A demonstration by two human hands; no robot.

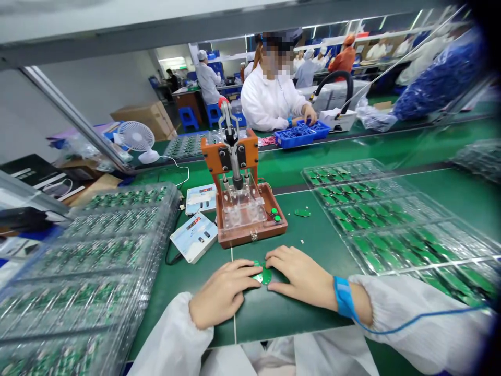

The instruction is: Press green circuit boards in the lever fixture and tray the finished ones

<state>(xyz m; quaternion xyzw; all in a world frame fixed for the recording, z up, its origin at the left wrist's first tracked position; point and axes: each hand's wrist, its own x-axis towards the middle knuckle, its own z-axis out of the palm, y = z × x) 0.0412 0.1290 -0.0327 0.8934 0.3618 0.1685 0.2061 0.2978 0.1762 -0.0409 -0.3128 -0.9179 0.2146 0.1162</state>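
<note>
Small green circuit boards (265, 275) lie on the green bench between my two hands. My left hand (227, 290) rests palm down, with its fingertips on the left side of the boards. From the right, my right hand (297, 274) reaches in, fingers spread, its tips at the boards' right edge; a blue wrist strap is on that wrist. Just beyond stands an orange test fixture (235, 156) with a lever, on a wooden base (251, 237) with two green buttons. Another small green board (302, 213) lies right of the fixture.
Stacked clear trays of boards (113, 245) fill the left side. More clear trays with green boards (376, 214) lie at the right. Two white boxes with red displays (194, 237) sit left of the fixture. Across the bench, a person in white (266, 102) handles blue bins (295, 137).
</note>
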